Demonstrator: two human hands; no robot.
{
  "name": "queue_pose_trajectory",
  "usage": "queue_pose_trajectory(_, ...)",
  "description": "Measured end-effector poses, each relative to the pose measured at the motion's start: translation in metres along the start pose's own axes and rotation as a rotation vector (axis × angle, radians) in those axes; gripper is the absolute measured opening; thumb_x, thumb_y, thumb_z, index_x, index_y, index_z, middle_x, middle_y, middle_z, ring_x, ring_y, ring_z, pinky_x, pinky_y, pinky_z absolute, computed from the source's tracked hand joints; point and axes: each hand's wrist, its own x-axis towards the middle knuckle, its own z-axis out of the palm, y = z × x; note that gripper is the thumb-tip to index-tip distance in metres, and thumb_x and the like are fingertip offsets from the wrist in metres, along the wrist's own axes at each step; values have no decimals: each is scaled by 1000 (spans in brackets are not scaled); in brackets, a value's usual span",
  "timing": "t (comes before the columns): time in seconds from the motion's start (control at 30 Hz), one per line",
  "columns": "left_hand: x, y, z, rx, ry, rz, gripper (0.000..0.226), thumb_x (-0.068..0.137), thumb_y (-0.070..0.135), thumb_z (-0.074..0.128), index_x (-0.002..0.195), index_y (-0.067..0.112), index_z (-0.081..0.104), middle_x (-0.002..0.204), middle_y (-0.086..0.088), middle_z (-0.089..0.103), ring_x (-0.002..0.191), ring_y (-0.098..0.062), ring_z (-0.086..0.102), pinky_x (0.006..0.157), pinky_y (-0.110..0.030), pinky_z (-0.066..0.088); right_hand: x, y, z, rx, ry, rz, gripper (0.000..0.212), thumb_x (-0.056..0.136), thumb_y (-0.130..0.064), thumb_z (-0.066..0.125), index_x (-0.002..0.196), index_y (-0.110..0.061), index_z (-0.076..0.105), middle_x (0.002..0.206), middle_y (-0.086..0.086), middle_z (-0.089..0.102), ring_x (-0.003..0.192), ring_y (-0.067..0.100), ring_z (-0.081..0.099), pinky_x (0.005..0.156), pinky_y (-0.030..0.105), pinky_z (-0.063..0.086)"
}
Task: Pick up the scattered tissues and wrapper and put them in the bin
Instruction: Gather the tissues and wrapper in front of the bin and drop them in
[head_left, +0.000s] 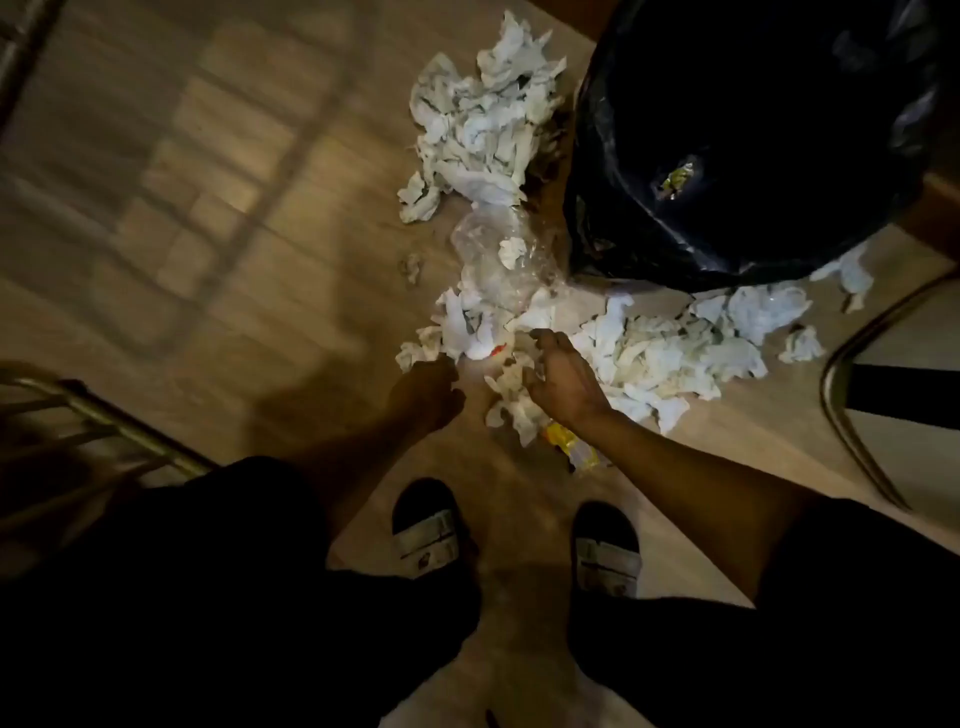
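Reaching into tissues (649, 353) beside bin (753, 130), right hand (563, 379) loosely spread, left hand (431, 389) grip unclear, chair leg (852, 415) nearby

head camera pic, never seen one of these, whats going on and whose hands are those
There is no machine here. One camera on a person's head looks down past their legs and sandals. Crumpled tissues lie scattered on the wooden floor beside a bin lined with a black bag. A yellow wrapper lies under the right wrist. The left hand and right hand reach into the near tissues; it is too dim and blurred to tell whether either grips anything.
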Motion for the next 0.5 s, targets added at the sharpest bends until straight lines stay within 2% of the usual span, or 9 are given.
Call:
queue_pose_trajectory(0.13,58,-11,12,43,235,263,21,87,17,60,107,13,66,103,-10,71,93,-28,67,75,-31,48,52,8,21,-95,100,-381,44,93,-21,55,136,-14,48,129,9,50,101,32,64,78,36,53)
queue_pose_trajectory(0.27,111,-11,-2,117,391,585,15,85,19,59,98,12,65,91,-8,67,77,-29,64,62,-26,39,124,-12,9,-333,236,-659,40,85,-13,57,125,-10,56,120,13,55,100,33,59,80,37,49)
queue_pose_trajectory(0.33,123,-12,-8,88,480,690,13,84,20,58,96,15,60,90,-4,62,72,-24,60,58,-26,39,154,-23,-9,-453,288,-718,39,81,-11,57,120,-9,56,118,14,54,102,34,56,79,38,47)
queue_pose_trajectory(0.37,127,-15,-11,137,491,741,13,85,22,57,97,16,58,92,-3,60,72,-22,58,58,-29,42,166,-27,-17,-499,308,-727,41,79,-11,57,120,-10,55,119,13,52,103,34,55,80,39,48)
queue_pose_trajectory(0.43,131,-27,-26,424,444,831,15,87,26,55,100,19,56,99,-3,55,75,-23,55,58,-32,43,179,-34,-29,-599,313,-760,46,79,-18,57,124,-12,50,120,12,49,105,33,54,82,42,49)
queue_pose_trajectory(0.5,125,-30,-46,627,328,809,22,86,28,55,107,18,56,105,-6,52,82,-27,54,61,-33,42,178,-37,-37,-717,215,-734,54,83,-23,59,134,-13,43,125,13,45,108,33,52,82,42,49)
